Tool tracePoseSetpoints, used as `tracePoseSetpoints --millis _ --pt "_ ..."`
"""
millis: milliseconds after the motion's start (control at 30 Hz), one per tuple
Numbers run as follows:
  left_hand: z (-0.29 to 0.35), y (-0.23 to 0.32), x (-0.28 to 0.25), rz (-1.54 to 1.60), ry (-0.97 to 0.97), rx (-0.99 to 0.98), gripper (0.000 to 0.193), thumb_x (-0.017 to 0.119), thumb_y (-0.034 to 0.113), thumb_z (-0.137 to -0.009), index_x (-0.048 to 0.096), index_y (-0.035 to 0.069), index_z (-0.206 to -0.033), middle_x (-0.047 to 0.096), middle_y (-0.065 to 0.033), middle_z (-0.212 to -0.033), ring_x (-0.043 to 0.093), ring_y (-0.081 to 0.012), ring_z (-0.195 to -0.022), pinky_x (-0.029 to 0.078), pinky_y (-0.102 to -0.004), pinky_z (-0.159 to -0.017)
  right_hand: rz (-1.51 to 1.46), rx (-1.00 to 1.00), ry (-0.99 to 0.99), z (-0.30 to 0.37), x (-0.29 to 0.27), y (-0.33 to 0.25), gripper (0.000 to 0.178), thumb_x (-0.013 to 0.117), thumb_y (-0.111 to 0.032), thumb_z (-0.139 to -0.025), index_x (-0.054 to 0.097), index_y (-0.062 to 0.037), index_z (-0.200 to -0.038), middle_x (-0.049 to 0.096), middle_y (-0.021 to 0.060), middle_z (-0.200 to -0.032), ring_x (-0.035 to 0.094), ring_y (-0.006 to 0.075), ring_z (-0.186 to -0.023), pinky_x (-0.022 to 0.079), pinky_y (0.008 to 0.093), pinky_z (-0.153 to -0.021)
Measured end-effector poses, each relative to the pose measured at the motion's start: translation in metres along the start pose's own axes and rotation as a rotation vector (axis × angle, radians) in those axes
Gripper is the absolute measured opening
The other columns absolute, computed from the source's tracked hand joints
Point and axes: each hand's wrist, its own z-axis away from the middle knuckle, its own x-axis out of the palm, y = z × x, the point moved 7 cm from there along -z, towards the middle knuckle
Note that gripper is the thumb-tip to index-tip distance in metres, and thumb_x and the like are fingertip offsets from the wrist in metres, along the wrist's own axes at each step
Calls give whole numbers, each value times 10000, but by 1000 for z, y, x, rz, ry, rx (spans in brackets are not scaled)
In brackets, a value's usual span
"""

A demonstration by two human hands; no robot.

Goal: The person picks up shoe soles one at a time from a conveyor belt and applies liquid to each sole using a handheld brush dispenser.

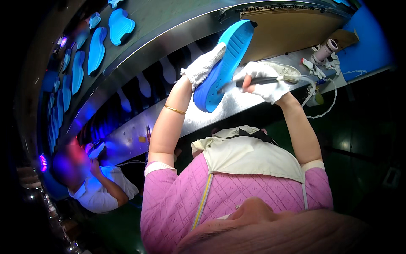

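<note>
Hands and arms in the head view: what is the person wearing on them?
Both the left hand and right hand wear white fabric gloves. Forearms are bare; a thin gold bangle circles the left one. Short pink quilted sleeves with white cuffs cover the upper arms.

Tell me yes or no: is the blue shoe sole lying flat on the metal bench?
No: the left hand holds the blue shoe sole up, tilted above the metal bench, while the right hand puts a dark tool to it.

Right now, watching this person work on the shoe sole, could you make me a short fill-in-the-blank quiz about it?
1. The left hand holds a ___ shoe sole.
2. The right hand grips a dark ___ pointed at the sole.
3. Both hands wear ___ gloves.

Missing words: blue; tool; white
</note>
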Motion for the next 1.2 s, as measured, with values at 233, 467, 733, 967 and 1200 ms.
tracePoseSetpoints --millis 233,467,733,967,1200 --pt "17 11 -11 139 -38 191 611 586 491 -851 482 30 -1238 619 -111 -1020 623 -177 -839 554 -308 -717 236 -110 -93 9 -13 -18 121 641 45 -692 576 -34 -755 613 67 -833 590 147 -777 487 267 -684" --pt "30 -22 -28 730 -152 31 917 387 742 -790 385 -1 -1329 558 -196 -1189 601 -312 -1011 472 -448 -933 -20 -64 263 22 -27 -7 163 703 -1 -767 569 -26 -856 654 67 -838 576 60 -699 473 204 -615" --pt "35 -56 39 992 -432 126 683 514 503 -875 376 22 -1340 525 -190 -1235 506 -338 -1154 334 -503 -1058 -140 -361 587 14 -41 7 187 671 14 -779 533 -37 -895 621 41 -779 596 71 -693 485 197 -638" --pt "20 -68 46 885 -68 162 811 449 671 -821 355 50 -1335 504 -152 -1237 555 -288 -1058 484 -405 -911 34 -463 381 19 8 -23 188 663 64 -742 572 -27 -879 591 41 -747 574 92 -613 476 223 -579" --pt "15 -53 37 805 -112 282 847 384 704 -824 352 46 -1357 463 -186 -1302 501 -319 -1142 416 -432 -990 480 -555 339 29 29 -36 184 677 32 -710 610 -47 -863 569 66 -759 575 177 -720 465 267 -659"
